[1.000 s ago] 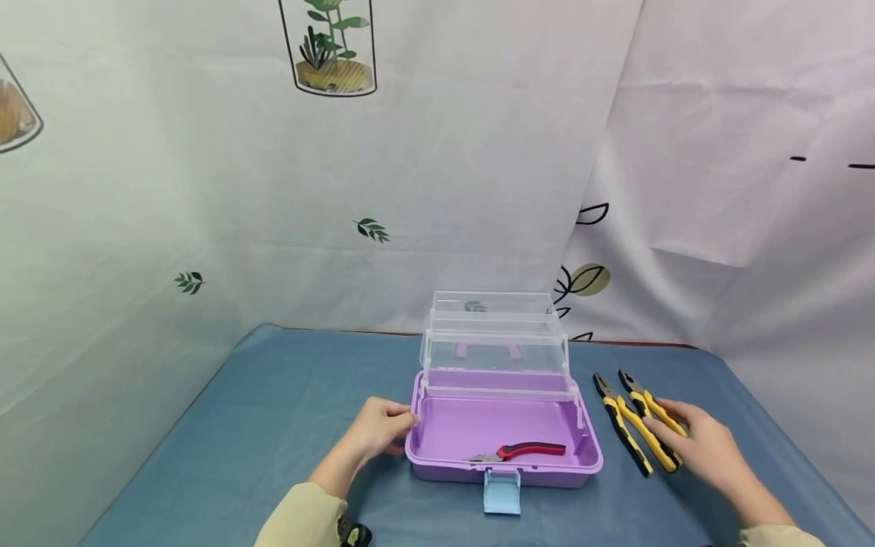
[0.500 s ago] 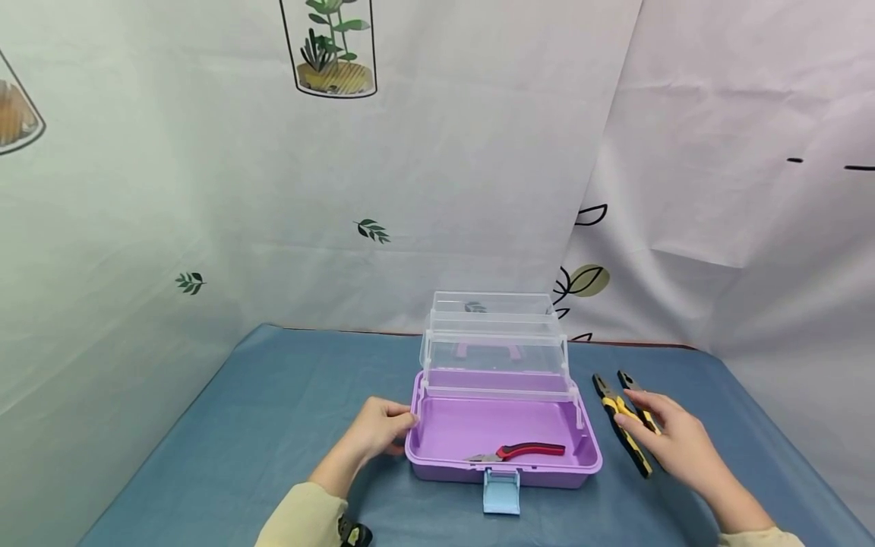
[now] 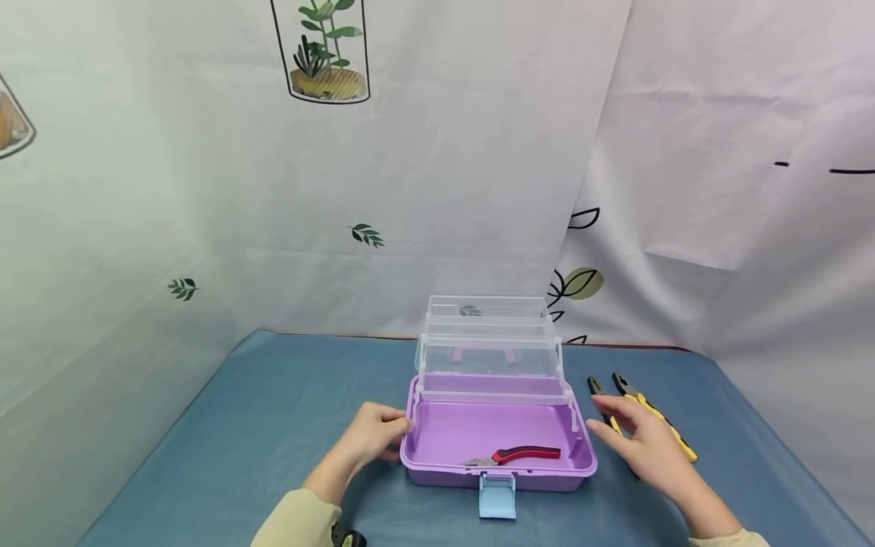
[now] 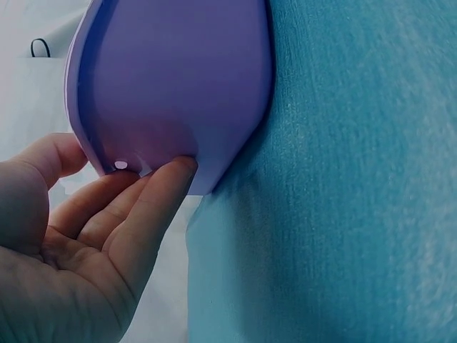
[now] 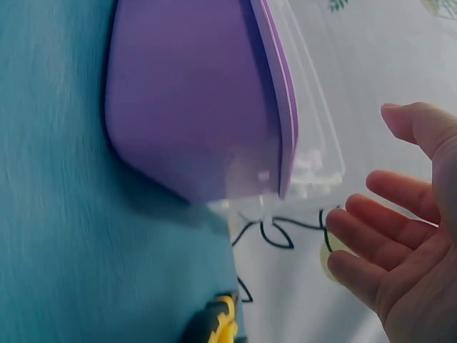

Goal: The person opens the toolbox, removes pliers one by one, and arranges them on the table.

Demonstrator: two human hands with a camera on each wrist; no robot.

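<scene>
A purple toolbox [image 3: 454,425] stands with its lid up, and its light blue front latch [image 3: 497,497] hangs down. My left hand [image 3: 372,431] pinches its left rim, thumb over the edge and fingers against the outer wall, as the left wrist view also shows. Inside the box lie red-and-black pliers [image 3: 529,452]. My right hand [image 3: 642,441] hovers beside the right rim, fingers spread, holding nothing. It partly hides the nearer yellow-and-black pliers [image 3: 597,389]; a second yellow-and-black pair [image 3: 673,431] lies just right of them on the table.
Clear plastic trays [image 3: 488,346] rise at the back of the box with the raised lid. A blue cloth [image 3: 273,425] covers the table. Behind it hangs a white printed curtain [image 3: 478,152].
My right hand has moved left from above the yellow-and-black pliers towards the box's right rim. My left hand keeps its grip. The view has shifted slightly.
</scene>
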